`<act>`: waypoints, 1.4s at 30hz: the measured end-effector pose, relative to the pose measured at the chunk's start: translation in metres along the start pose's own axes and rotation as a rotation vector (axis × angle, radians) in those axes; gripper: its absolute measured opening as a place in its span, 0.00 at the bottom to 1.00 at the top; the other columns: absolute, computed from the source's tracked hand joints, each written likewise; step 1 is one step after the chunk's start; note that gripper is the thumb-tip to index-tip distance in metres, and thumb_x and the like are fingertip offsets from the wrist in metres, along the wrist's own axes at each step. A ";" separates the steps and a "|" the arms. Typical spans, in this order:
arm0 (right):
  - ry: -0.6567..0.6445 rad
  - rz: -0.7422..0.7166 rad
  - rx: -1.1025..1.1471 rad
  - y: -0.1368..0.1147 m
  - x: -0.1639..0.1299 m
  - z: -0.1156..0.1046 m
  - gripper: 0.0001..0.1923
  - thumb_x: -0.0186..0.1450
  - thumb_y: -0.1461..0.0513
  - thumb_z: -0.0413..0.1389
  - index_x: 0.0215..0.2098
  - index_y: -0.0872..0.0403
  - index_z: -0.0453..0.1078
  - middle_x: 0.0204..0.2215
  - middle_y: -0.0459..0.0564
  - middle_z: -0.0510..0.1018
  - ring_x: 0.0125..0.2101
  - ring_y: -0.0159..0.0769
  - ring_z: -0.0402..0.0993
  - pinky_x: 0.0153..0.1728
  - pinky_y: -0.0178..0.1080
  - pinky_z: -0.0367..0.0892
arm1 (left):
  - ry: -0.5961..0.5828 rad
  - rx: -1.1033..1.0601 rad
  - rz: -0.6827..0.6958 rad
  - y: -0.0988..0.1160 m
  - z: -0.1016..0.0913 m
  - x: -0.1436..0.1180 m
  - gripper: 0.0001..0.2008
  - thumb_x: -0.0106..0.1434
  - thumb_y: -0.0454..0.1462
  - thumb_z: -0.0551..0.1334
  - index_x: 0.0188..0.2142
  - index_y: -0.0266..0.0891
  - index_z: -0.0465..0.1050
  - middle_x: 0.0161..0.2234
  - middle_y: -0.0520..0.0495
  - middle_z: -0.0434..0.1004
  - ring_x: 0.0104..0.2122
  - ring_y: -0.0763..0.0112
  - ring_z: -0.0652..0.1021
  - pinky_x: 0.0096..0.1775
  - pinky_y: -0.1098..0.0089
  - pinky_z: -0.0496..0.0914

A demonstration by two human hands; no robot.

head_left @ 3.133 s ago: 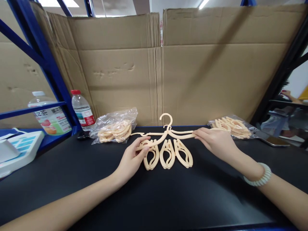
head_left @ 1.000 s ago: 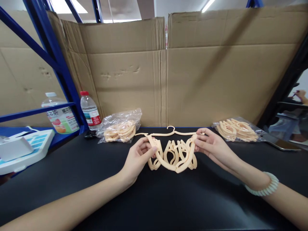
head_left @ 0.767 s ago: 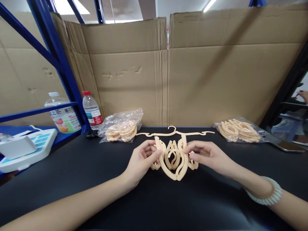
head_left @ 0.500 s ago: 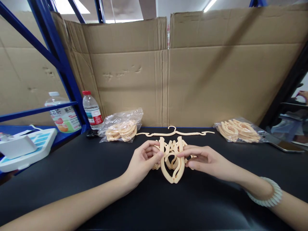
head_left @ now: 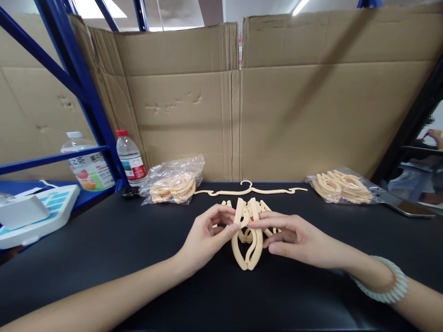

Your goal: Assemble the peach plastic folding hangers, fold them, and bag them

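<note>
Cream plastic, folded into a narrow bundle, stands on its lower tip on the black counter (head_left: 104,240) between our two hands. This folding hanger (head_left: 248,240) has both arms swung down so that they meet at the bottom, and we judge it is kept upright and squeezed from both sides so the hinged parts stay together instead of springing apart.

Our left hand (head_left: 204,237) grasps the hanger's upper left part, thumb and fingertips closed on the plastic. Our right hand (head_left: 294,235) grips it from the other side, with its fingers laid across the top and the right flank. The hanger thus lies directly between the hands, touching both, just in front of us at the counter's middle.

Behind it, a second hanger (head_left: 251,190) lies flat and fully spread near the cardboard wall (head_left: 294,115), apart from both hands. To the left a plastic bag (head_left: 173,180) holds more folded pieces; to the right an open bag (head_left: 341,186) lies with others spread on it. Two bottles stand at far left: a water bottle (head_left: 128,157) and a larger tea bottle (head_left: 86,161).
</note>
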State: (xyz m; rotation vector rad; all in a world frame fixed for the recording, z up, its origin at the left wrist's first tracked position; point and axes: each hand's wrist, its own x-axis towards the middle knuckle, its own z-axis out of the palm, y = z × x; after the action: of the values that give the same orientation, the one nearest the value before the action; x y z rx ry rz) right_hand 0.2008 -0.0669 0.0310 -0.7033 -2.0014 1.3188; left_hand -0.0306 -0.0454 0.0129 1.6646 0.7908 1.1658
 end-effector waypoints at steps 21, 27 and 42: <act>-0.046 0.032 -0.152 -0.002 -0.005 -0.005 0.20 0.66 0.57 0.55 0.56 0.46 0.66 0.50 0.50 0.73 0.40 0.34 0.72 0.41 0.38 0.68 | -0.026 0.024 -0.015 -0.001 0.002 -0.004 0.12 0.56 0.39 0.67 0.39 0.38 0.72 0.34 0.47 0.72 0.35 0.68 0.74 0.35 0.68 0.75; 0.002 0.002 -0.091 -0.006 -0.003 -0.019 0.19 0.65 0.56 0.56 0.53 0.49 0.70 0.56 0.52 0.68 0.55 0.42 0.64 0.53 0.43 0.63 | -0.039 0.190 0.030 0.004 0.000 -0.004 0.12 0.60 0.39 0.63 0.43 0.40 0.73 0.41 0.44 0.72 0.37 0.67 0.75 0.34 0.69 0.75; 0.100 0.227 -0.680 0.017 -0.014 -0.087 0.18 0.64 0.49 0.51 0.41 0.55 0.71 0.23 0.43 0.65 0.24 0.30 0.58 0.26 0.34 0.58 | -0.263 0.803 0.304 0.002 -0.009 -0.009 0.15 0.62 0.34 0.56 0.49 0.45 0.70 0.53 0.42 0.66 0.54 0.57 0.68 0.55 0.56 0.65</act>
State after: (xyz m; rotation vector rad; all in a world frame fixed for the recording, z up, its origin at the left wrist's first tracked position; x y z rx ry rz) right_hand 0.2769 -0.0192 0.0380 -1.3049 -2.3406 0.6683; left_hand -0.0417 -0.0512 0.0128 2.6128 0.9193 0.8277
